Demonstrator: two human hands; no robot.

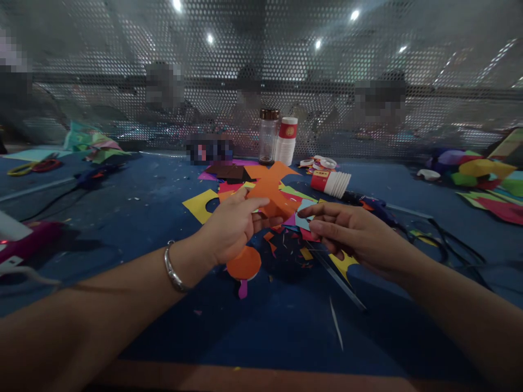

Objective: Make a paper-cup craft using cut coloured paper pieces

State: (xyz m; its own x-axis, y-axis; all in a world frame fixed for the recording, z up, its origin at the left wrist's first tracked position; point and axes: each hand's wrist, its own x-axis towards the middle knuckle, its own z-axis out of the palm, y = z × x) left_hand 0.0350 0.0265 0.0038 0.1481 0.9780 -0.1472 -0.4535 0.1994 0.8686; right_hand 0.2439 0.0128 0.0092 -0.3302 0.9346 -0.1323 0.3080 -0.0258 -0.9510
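Note:
My left hand (pixel 231 226), with a silver bracelet on its wrist, pinches an orange paper cut-out (pixel 272 190) and holds it up over the blue table (pixel 134 218). My right hand (pixel 351 231) hovers just to its right, fingers stretched out and close together, pointing at the cut-out's lower edge; nothing shows in it. An orange paper disc (pixel 244 263) lies under the left hand. Beside the disc sits a dark round piece (pixel 286 253) strewn with small scraps.
Coloured paper offcuts (pixel 229 188) litter the table's middle. A clear bottle (pixel 268 136) and stacked paper cups (pixel 286 140) stand at the back; more cups (pixel 332 182) lie on their side. A glue gun (pixel 376 207) with its cable lies right. Blurred people sit behind a perforated screen.

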